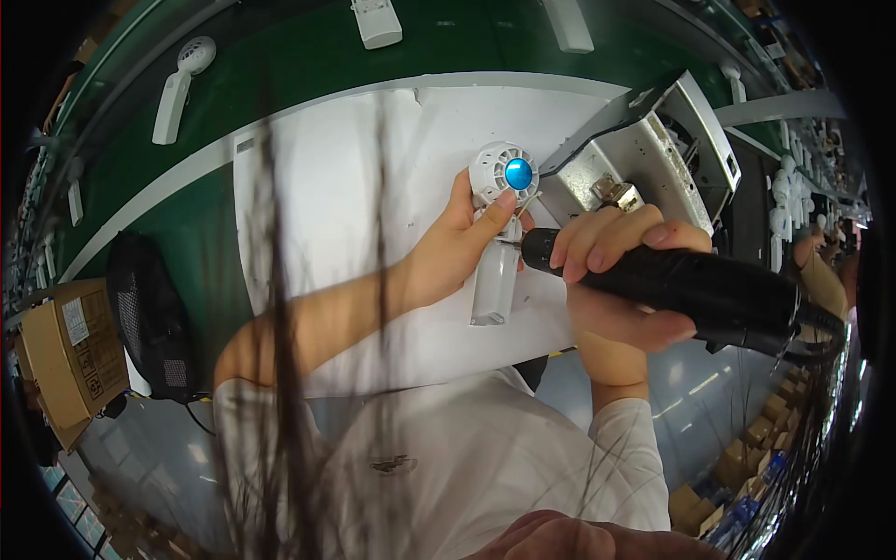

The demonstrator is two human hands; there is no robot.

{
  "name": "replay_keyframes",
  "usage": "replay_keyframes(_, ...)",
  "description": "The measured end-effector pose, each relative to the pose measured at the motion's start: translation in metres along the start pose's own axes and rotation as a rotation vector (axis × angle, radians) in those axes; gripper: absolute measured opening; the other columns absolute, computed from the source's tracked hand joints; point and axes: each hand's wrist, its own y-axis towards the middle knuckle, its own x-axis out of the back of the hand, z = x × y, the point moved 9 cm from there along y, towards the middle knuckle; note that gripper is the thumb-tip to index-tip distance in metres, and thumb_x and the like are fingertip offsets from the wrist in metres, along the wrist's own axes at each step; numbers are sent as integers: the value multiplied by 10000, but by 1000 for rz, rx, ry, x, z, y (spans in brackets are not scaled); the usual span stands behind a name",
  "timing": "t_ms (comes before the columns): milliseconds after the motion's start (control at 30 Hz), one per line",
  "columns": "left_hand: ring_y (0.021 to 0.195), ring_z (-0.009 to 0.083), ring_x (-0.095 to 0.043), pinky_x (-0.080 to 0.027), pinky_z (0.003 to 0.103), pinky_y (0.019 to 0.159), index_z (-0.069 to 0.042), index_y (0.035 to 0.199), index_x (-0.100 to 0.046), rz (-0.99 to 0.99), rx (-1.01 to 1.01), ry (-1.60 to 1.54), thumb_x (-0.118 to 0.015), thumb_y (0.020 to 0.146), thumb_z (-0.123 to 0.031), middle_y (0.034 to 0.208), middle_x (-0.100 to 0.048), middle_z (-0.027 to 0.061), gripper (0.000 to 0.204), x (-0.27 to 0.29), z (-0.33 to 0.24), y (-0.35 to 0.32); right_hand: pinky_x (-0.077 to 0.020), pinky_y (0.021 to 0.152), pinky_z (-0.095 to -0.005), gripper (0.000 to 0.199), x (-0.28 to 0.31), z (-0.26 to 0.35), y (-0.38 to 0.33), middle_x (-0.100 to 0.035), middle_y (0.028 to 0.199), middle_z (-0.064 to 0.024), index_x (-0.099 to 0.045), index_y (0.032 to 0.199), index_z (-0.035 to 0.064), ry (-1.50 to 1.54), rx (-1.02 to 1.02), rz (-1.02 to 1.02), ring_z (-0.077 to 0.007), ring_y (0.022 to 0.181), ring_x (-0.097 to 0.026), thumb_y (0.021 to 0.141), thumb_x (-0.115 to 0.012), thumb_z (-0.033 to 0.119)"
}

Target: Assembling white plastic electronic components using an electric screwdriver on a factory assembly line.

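Note:
A white handheld fan (494, 285) with a round slotted head and a shiny blue disc (519, 174) in its middle is in my left hand (459, 233). My left thumb presses by the fan's neck, and fingertips show on the other side. My right hand (611, 257) wraps round a black electric screwdriver (714, 291). The screwdriver's nose points left and its thin bit reaches the fan just below the head. Whether the bit sits in a screw is too small to tell. A thin pale wire seems to run beside the neck.
White paper (322, 201) covers the work surface. An open metal box (644, 159) stands close behind my right hand. More fans, one with a round head (177, 89), lie on the green belt (280, 56). At left are a black mesh bag (154, 317) and a cardboard box (75, 350).

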Motion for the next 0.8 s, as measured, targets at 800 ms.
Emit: replay_keyframes(800, 943, 136, -566, -511, 290, 804, -86, 1374, -249, -16, -22, 13, -484, 1017, -378, 1052, -555, 69, 518, 4, 0, 0, -509, 627, -338, 542, -12, -19, 7, -544, 795, -106, -341, 1072, 61, 84, 1, 160, -199, 636, -558, 850, -688, 414)
